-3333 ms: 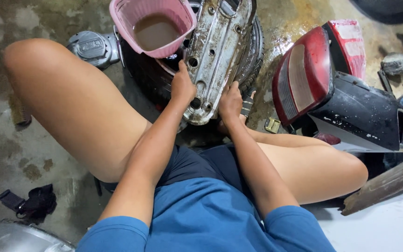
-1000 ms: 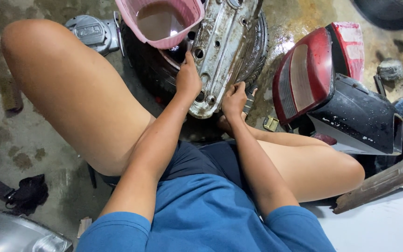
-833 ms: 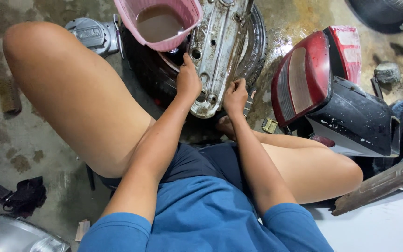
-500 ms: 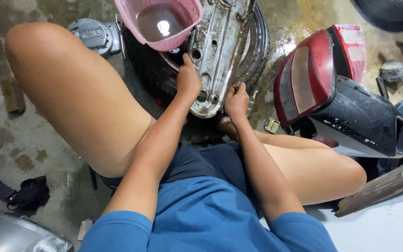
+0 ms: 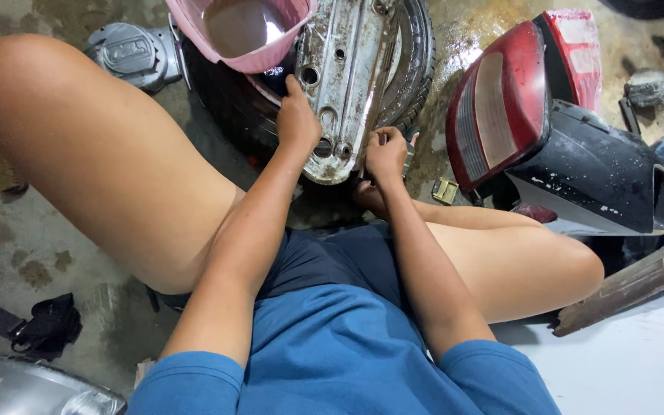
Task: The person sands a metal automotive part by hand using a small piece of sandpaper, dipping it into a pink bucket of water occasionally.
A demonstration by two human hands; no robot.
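A scooter repair spot, right down on a wet workshop floor.

The ground is stained, damp concrete (image 5: 24, 238), and scooter parts lie loose all over it: a grimy metal engine cover (image 5: 347, 84) leaning on a tyre (image 5: 416, 69), a red tail-light unit (image 5: 501, 107) pulled off with its black body panel (image 5: 593, 177), a grey engine part (image 5: 132, 50) at the top left, a silver panel (image 5: 32, 388) in the bottom corner. A pink tub (image 5: 232, 31) of murky liquid sits on the tyre, and a black strap (image 5: 40, 327) lies dropped on the floor. The person sits on the ground among it all, bare-legged.
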